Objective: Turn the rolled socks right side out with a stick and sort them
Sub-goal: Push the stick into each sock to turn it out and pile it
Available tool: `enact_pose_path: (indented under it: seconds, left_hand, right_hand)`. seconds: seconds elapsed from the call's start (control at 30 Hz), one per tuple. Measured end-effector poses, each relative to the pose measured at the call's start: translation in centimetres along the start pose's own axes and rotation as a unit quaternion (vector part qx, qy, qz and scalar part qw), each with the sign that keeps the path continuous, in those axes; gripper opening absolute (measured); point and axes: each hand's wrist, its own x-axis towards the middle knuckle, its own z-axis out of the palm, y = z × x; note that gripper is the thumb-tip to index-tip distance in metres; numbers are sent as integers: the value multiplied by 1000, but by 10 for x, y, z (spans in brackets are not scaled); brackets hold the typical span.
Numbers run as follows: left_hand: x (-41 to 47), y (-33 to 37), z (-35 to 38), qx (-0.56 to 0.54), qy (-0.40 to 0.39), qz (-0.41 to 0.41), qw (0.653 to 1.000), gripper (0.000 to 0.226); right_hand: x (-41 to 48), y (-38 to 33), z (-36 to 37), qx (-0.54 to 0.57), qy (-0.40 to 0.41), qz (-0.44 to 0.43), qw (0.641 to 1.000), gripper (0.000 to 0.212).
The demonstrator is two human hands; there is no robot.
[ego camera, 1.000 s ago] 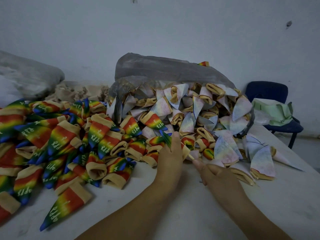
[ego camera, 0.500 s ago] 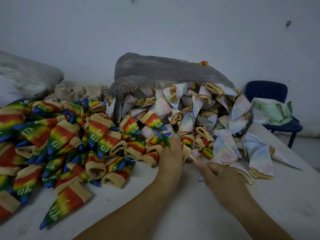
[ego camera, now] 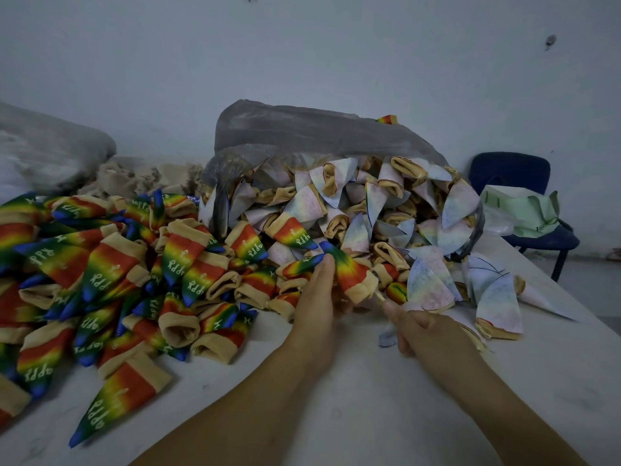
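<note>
Grey bag [ego camera: 302, 129] lies open-mouthed on the table [ego camera: 369, 405]; taken as the landmark. Pale, unturned socks [ego camera: 433, 280] spill from its mouth and to the right of it. Rainbow pile [ego camera: 100, 270], colour side out, spreads left of the bag. Just in front of the bag mouth, between the two heaps, left hand [ego camera: 316, 297] holds one sock [ego camera: 347, 270], thumb pressed along its toe half; the other fingers are hidden behind, so it reads as a pinch. This sock shows rainbow outside and a tan cuff, so I judge it turned. Its long axis runs on a slant: blue toe tip toward the bag, cuff toward the person and to the right. Stick [ego camera: 379, 295] shows as a short pale length coming out of the cuff on that same line, and goes straight into the right hand [ego camera: 426, 331], fingers curled round it. So the right hand sits off the cuff end, close, in line with the sock; the left hand is on the toe side and nearer the rainbow pile. Likely next: stick drawn back along the axis, sock dropped left by the left hand.
</note>
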Motion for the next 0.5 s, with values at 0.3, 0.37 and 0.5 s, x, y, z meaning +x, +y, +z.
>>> enact_pose_path:
  seconds: [0.3,0.37,0.5]
  left_hand:
    - [1,-1,-7,137,79,128,979,38]
    - [2,0,-7,154,91,146,973,37]
    - [2,6,-9,143,107,178,968,32]
  right_hand:
    - [-7,-1,1,-24,11,-60,998,67]
    - [-6,0,1,-47,14,-71,996,73]
    - [-2,3,-3,-68,33,-65,995,72]
